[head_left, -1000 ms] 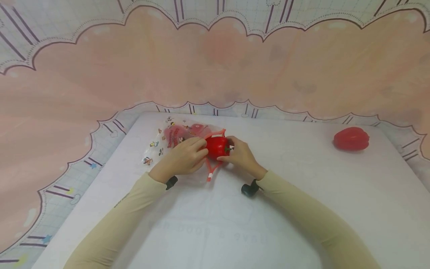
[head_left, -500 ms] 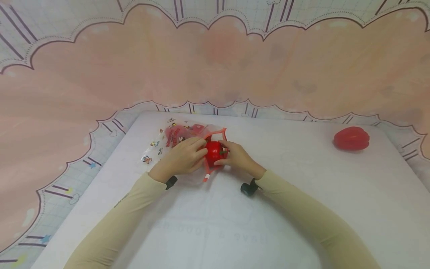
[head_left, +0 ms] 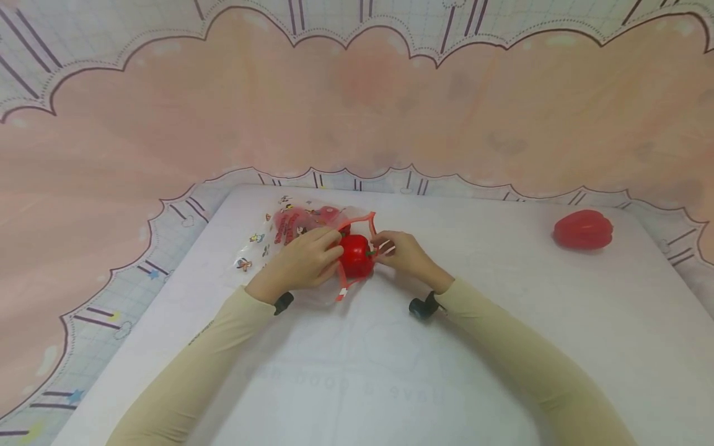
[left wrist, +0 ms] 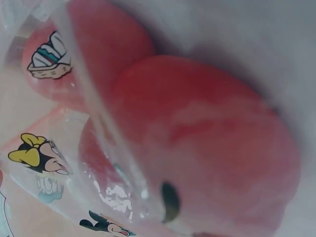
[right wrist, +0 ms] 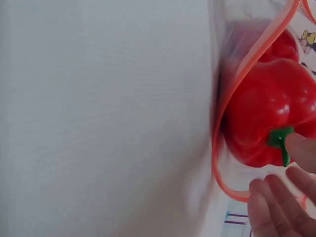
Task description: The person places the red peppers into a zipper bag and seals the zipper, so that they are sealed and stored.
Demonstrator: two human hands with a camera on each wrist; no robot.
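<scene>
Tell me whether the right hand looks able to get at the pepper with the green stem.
Likely yes: the bag gapes toward the right hand, whose thumb is right at the pepper stem.

Over near the far left corner of the surface (head_left: 491, 322) lies a bag (head_left: 258, 249), a pepper (head_left: 355, 257) in its right end, between the left hand (head_left: 307, 257) and the right hand (head_left: 411, 254). Another pepper (head_left: 582, 230) sits by the far right corner.
</scene>
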